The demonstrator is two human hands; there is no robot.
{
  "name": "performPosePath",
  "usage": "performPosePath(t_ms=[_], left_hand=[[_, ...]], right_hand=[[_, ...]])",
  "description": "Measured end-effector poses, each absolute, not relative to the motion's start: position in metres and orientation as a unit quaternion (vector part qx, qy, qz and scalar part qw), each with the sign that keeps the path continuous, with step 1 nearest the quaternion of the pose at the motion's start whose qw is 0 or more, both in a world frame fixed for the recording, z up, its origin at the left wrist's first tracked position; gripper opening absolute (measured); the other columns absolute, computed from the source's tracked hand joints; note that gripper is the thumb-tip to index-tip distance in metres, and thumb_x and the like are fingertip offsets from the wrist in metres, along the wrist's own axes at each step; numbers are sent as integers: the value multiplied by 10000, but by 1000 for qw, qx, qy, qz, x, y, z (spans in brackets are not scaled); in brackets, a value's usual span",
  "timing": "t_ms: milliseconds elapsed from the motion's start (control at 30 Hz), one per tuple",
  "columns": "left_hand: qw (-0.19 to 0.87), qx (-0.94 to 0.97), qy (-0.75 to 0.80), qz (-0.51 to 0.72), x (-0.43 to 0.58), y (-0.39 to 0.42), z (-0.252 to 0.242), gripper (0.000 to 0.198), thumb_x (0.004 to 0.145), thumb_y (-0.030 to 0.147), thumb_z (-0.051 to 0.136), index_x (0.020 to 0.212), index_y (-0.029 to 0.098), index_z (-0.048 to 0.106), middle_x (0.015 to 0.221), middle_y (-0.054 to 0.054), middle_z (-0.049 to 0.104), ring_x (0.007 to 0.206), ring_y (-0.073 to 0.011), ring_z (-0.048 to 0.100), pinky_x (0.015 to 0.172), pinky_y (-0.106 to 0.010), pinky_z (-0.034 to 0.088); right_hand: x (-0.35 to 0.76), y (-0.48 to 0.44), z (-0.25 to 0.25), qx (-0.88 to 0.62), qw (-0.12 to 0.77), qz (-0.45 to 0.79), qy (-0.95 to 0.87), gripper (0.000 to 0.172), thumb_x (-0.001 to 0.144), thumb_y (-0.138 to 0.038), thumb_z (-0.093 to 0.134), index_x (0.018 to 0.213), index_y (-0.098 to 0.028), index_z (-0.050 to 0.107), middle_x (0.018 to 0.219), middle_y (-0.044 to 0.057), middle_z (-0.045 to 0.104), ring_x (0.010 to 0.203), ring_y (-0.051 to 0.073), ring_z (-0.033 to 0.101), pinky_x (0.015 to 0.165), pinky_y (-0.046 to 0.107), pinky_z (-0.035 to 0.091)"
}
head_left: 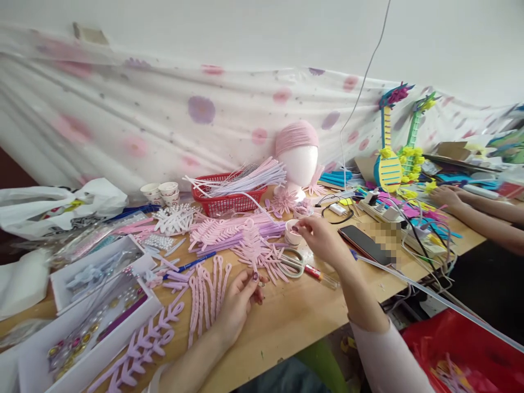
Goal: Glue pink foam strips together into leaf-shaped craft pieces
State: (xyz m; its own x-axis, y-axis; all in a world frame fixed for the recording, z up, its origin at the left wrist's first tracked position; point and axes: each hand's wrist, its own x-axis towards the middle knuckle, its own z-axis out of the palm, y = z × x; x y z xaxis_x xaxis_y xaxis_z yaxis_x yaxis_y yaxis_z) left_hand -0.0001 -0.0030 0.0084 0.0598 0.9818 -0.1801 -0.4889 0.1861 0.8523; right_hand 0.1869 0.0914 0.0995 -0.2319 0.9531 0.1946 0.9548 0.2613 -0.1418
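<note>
My left hand is closed in a pinch low over the front of the table, at the base of a pink pipe-cleaner sprig that points away from me. My right hand is at the rim of a small white paper cup, thumb and fingertips pressed together. Whatever they pinch, if anything, is too small to make out. Between the hands lie scissors and a red-labelled clear tube. Left of my left hand are looped pink pipe-cleaner strips and purple leafy stems.
A red basket of pipe cleaners stands behind, beside a white foam head with a pink wrap. White boxes of beads sit at left. A phone, power strips and cables lie at right, near another person's hands.
</note>
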Motion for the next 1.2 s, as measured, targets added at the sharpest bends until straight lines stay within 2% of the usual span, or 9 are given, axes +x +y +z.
performPosePath(t_ms=[33, 100, 167, 267, 400, 600, 800, 1000, 1200], left_hand=[[658, 307, 397, 562, -1, -3, 10, 350, 668, 433, 769, 805, 147, 621, 867, -49, 660, 589, -92, 510, 588, -242, 402], [660, 301, 389, 567, -2, -3, 11, 314, 670, 389, 775, 811, 140, 646, 899, -62, 672, 620, -100, 531, 624, -250, 427], [671, 295, 375, 567, -2, -3, 12, 272, 671, 343, 778, 811, 138, 665, 908, -66, 680, 643, -110, 551, 659, -261, 446], [688, 298, 352, 560, -4, -3, 12, 236, 664, 307, 783, 790, 137, 678, 867, -62, 687, 646, -120, 572, 680, -272, 459], [698, 308, 349, 544, -5, -4, 12, 207, 661, 292, 789, 761, 133, 704, 813, -53, 690, 640, -119, 576, 682, -264, 461], [707, 294, 344, 544, -6, -3, 11, 152, 624, 228, 814, 709, 125, 741, 732, -40, 682, 653, -116, 573, 669, -239, 464], [727, 268, 339, 534, -10, -1, 10, 123, 620, 190, 810, 667, 105, 735, 674, -33, 663, 610, -97, 574, 626, -209, 471], [742, 268, 342, 510, -8, -4, 10, 127, 610, 162, 807, 674, 82, 731, 663, -43, 664, 610, -102, 590, 609, -203, 482], [753, 259, 344, 498, -7, -6, 11, 140, 607, 170, 819, 669, 80, 731, 644, -41, 675, 588, -98, 600, 601, -195, 495]], right_hand=[[183, 77, 93, -584, 197, 58, -785, 275, 919, -239, 408, 897, -154, 669, 804, 69, 688, 743, 189, 617, 612, 254, 399], [174, 51, 75, -544, 288, 190, -765, 246, 896, -273, 443, 834, -156, 651, 673, 33, 641, 625, 174, 573, 552, 252, 389], [164, 33, 57, -511, 331, 268, -747, 245, 886, -273, 449, 760, -162, 627, 635, 21, 610, 598, 165, 544, 548, 253, 390], [152, 18, 37, -505, 355, 300, -727, 217, 861, -235, 462, 721, -163, 610, 652, 24, 605, 616, 165, 530, 570, 263, 389], [146, 12, 29, -514, 360, 316, -712, 168, 835, -170, 471, 762, -153, 622, 730, 48, 650, 674, 176, 560, 628, 282, 406], [148, 8, 29, -513, 343, 313, -722, 197, 875, -205, 472, 755, -152, 619, 647, 22, 580, 619, 165, 502, 579, 269, 368], [162, 7, 34, -523, 283, 285, -752, 169, 886, -179, 485, 743, -170, 573, 692, 25, 599, 653, 171, 522, 590, 266, 356], [185, 8, 41, -491, 227, 277, -794, 168, 909, -167, 475, 804, -165, 607, 791, 57, 643, 734, 192, 561, 658, 292, 401], [193, 4, 43, -471, 268, 308, -782, 145, 915, -220, 523, 871, -179, 654, 819, 45, 668, 758, 184, 596, 683, 296, 460]])
